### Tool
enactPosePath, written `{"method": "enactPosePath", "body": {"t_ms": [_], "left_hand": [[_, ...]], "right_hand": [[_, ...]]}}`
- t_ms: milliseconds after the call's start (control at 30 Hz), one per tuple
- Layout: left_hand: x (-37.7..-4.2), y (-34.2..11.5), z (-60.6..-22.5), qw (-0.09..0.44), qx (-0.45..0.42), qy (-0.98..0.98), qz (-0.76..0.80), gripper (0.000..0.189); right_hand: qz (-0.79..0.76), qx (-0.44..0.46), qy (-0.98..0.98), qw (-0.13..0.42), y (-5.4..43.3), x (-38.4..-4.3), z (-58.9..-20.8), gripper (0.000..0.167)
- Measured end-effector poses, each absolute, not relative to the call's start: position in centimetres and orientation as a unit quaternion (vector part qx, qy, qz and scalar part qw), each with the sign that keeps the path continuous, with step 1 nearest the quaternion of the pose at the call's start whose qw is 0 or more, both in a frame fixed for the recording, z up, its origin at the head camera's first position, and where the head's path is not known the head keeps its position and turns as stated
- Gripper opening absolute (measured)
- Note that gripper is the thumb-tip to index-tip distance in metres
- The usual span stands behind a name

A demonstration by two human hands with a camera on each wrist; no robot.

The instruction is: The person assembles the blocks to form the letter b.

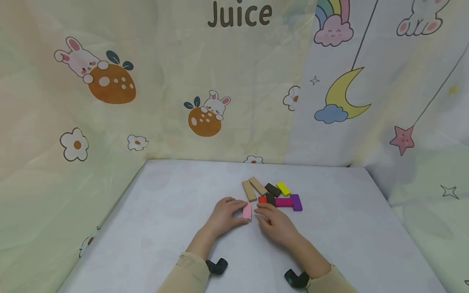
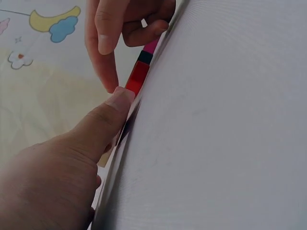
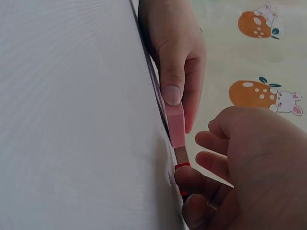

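Note:
My left hand (image 1: 227, 216) pinches a pink block (image 1: 247, 211) by its ends, between thumb and fingers, on the white table. In the right wrist view the left thumb (image 3: 172, 91) presses on the near end of the pink block (image 3: 175, 125). Just right of it, my right hand (image 1: 277, 224) hovers with loosely bent fingers and holds nothing. Beyond the right fingertips lies a red block (image 1: 262, 200), partly hidden by that hand. A dark brown block (image 1: 270, 199), a magenta block (image 1: 284, 202) and a purple block (image 1: 297, 202) continue the row rightward.
Behind the row lie two tan wooden blocks (image 1: 249, 191), another dark brown block (image 1: 272, 189) and a yellow block (image 1: 283, 188). A printed cloth (image 1: 165, 73) hangs along the back and sides of the white table (image 1: 146, 228). Black wrist devices (image 1: 217, 267) sit at both cuffs.

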State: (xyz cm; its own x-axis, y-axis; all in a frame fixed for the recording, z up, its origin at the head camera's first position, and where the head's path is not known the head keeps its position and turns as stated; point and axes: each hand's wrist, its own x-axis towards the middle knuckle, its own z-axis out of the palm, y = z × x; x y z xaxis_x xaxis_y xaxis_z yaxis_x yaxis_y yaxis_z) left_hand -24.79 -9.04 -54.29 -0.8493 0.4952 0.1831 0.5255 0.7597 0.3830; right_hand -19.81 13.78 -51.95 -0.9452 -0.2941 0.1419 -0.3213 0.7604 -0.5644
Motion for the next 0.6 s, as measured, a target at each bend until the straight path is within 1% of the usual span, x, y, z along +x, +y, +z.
{"method": "enactPosePath", "body": {"t_ms": [167, 400, 600], "left_hand": [[-24.1, -9.2, -54.3, 0.037, -0.270, -0.935, -0.226, 0.066], [-22.9, -9.6, -54.4, 0.063, -0.292, -0.929, -0.220, 0.065], [-22.2, -10.1, -54.4, 0.069, -0.297, -0.928, -0.213, 0.064]], "right_hand": [[0.301, 0.145, -0.942, 0.034, 13.9, -20.1, -52.3, 0.028], [0.294, 0.132, -0.946, 0.035, 13.9, -20.1, -52.5, 0.028], [0.286, 0.129, -0.948, 0.046, 13.9, -20.1, -52.5, 0.029]]}}
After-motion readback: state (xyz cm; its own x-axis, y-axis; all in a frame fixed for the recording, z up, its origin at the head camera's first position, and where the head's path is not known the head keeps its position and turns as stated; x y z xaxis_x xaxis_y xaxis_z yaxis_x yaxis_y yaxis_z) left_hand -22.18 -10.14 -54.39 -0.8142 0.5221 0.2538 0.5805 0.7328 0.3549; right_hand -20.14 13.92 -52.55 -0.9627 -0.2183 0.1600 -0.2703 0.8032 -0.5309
